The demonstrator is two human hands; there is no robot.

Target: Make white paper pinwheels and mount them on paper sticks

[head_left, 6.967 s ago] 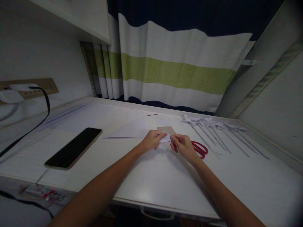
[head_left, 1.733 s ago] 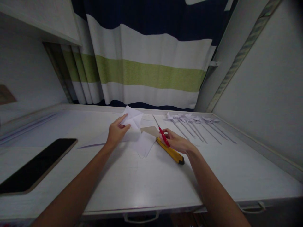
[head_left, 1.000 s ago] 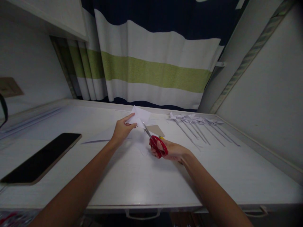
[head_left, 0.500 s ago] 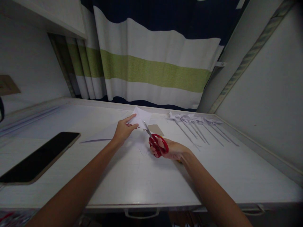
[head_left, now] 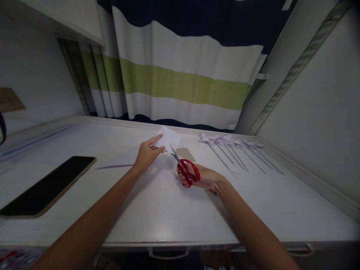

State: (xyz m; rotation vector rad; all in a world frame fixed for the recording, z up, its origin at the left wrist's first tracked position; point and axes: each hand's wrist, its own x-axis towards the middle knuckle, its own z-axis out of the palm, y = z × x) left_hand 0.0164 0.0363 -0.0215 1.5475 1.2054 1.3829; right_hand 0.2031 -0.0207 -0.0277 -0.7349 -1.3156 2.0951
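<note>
My left hand (head_left: 146,154) pinches a small creased white paper square (head_left: 168,137) and holds it up above the white desk (head_left: 168,213). My right hand (head_left: 203,177) grips red-handled scissors (head_left: 185,169), fingers through the loops. The blades point up and left, and their tips meet the paper's lower edge just right of my left thumb. A larger white sheet (head_left: 123,159) and a small brown card (head_left: 185,153) lie flat on the desk under and behind the hands.
A dark phone (head_left: 46,186) lies at the left of the desk. Several paper pinwheels on thin sticks (head_left: 233,147) lie in a row at the back right. A striped curtain (head_left: 182,86) hangs behind; walls close in on both sides.
Seven seconds ago both hands folded the paper. Then my right hand picked up the scissors beside a yellow cutter and brought the blades to the paper. In the last half second almost nothing moved.
</note>
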